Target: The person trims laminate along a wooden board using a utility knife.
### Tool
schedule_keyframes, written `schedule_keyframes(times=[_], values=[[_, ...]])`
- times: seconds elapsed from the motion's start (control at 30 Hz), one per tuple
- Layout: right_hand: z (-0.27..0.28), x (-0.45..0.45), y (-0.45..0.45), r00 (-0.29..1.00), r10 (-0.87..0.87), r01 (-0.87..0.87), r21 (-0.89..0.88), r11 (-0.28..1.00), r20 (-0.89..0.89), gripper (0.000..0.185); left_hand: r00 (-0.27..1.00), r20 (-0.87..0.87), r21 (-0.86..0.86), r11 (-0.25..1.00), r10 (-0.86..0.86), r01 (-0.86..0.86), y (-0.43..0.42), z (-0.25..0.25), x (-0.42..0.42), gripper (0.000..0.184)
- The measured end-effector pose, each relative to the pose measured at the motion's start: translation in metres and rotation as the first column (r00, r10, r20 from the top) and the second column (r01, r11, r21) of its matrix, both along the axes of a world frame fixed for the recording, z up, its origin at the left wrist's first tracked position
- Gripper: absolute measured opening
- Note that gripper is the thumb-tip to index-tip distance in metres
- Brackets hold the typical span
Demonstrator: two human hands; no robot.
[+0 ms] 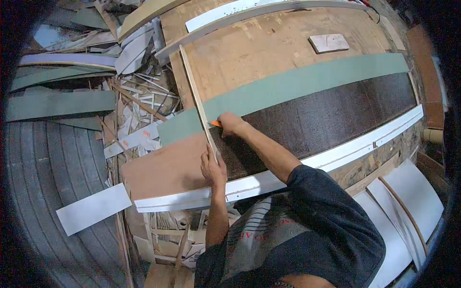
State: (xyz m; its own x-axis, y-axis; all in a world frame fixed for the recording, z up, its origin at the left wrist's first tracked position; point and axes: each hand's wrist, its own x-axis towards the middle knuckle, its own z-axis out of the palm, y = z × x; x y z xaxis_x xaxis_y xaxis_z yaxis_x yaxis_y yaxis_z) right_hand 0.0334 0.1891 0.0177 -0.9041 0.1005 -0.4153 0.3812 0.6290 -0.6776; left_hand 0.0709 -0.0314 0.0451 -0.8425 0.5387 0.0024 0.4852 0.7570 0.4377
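A long thin wooden strip (194,91) lies across the sheets on the bench, running from the far grey rail toward me. My left hand (212,165) grips its near end, fingers on one side and thumb on the other. Just right of the strip, my right hand (231,124) is closed around what looks like an orange utility knife (216,123); its blade is hidden. Beneath both hands is a dark brown sheet (331,115), with a pinkish-brown section (163,168) left of the strip. A pale green band (307,82) borders the far side.
A white rail (326,161) runs along the bench's near edge. Farther back are a small whitish block (329,43) and a grey rail (259,14). A white panel (93,210) juts out at left, near piled offcuts (144,91). White sheets (408,201) lean at right.
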Motion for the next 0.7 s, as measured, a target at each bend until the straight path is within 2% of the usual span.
schedule_keyframes(times=[0.03, 0.1, 0.17, 0.2, 0.27, 0.37, 0.43, 0.47, 0.53, 0.6, 0.67, 0.7], values=[[0.004, 0.002, 0.002, 0.999, -0.013, 0.013, 0.011, 1.000, -0.033, 0.046, 0.999, -0.032, 0.059, 0.998, 0.000, 0.002, 0.002, -0.001, -0.001, 0.057], [0.016, 0.008, 0.006, 0.998, -0.024, 0.026, 0.026, 0.999, -0.066, 0.045, 0.999, -0.045, 0.048, 0.999, 0.003, -0.001, 0.001, -0.002, -0.002, 0.057], [0.033, 0.017, 0.008, 0.959, -0.247, 0.244, -0.034, 0.969, -0.141, 0.036, 0.998, -0.055, 0.037, 0.999, 0.014, -0.012, 0.002, -0.005, -0.003, 0.057], [0.029, 0.016, 0.012, 0.960, -0.244, 0.242, -0.033, 0.970, -0.139, 0.036, 0.997, -0.072, 0.038, 0.999, 0.027, -0.025, 0.003, -0.007, -0.002, 0.057], [0.020, 0.016, 0.018, 0.898, -0.324, 0.360, 0.072, 0.930, -0.297, 0.030, 0.996, -0.085, 0.036, 0.999, 0.038, -0.035, 0.002, -0.008, 0.000, 0.057], [0.019, 0.016, 0.031, 0.936, -0.240, 0.283, 0.143, 0.948, -0.258, 0.026, 0.996, -0.072, 0.005, 0.999, 0.050, -0.050, 0.007, -0.004, -0.001, 0.056], [0.032, 0.017, 0.033, 0.955, -0.175, 0.218, 0.165, 0.962, -0.240, 0.027, 0.993, -0.115, 0.068, 0.997, 0.033, -0.025, 0.007, -0.003, -0.001, 0.052], [0.037, 0.025, 0.029, 0.962, -0.181, 0.208, 0.117, 0.971, -0.205, 0.025, 0.993, -0.115, 0.070, 0.997, 0.035, -0.027, 0.007, -0.004, -0.002, 0.052], [0.050, 0.045, 0.012, 0.968, -0.192, 0.205, 0.065, 0.977, -0.161, 0.024, 0.995, 0.058, 0.078, 0.993, 0.087, -0.091, 0.008, 0.002, -0.003, 0.047], [0.055, 0.069, -0.016, 0.974, -0.219, 0.219, -0.009, 0.976, -0.050, 0.029, 0.992, 0.068, 0.106, 0.988, 0.105, -0.112, 0.011, 0.010, -0.009, 0.044], [0.053, 0.097, -0.045, 0.986, -0.141, 0.140, -0.024, 0.990, -0.092, 0.033, 0.990, 0.079, 0.131, 0.983, 0.119, -0.129, 0.016, 0.011, -0.021, 0.043], [0.056, 0.103, -0.059, 0.986, -0.149, 0.149, -0.006, 0.989, -0.077, 0.035, 0.993, -0.008, 0.198, 0.974, 0.115, -0.111, 0.022, 0.010, -0.029, 0.044]])
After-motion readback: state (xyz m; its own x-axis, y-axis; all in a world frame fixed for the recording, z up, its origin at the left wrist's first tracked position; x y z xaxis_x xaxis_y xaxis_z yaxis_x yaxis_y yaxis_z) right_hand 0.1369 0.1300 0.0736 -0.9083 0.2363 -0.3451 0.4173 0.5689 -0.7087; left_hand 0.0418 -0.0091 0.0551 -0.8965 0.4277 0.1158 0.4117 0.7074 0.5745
